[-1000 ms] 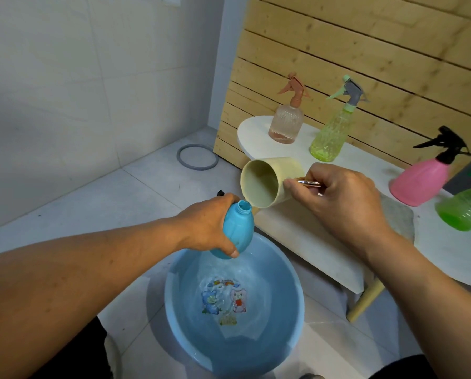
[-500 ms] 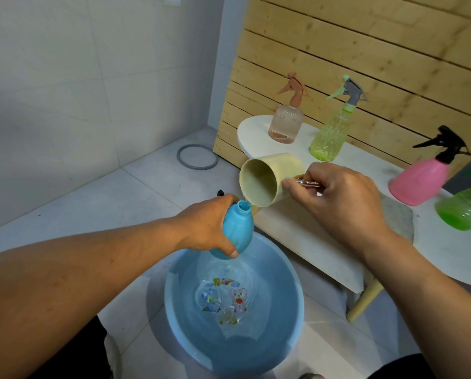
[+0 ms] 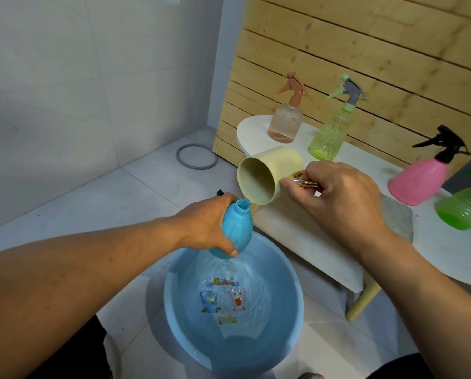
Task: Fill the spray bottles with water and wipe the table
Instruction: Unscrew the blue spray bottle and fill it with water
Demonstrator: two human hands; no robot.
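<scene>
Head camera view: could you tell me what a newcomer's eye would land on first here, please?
Centre frame, the right hand tips a cream cup over the open neck of a blue bottle gripped by the left hand. Directly below sits a blue basin of rippling water on the floor. Behind, spray bottles line the white table against a wooden slat wall.

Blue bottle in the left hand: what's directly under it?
Under the blue bottle sits the blue basin holding rippling water over a cartoon print. The left hand covers the bottle's near side, and the basin's far rim is hidden behind the bottle.
</scene>
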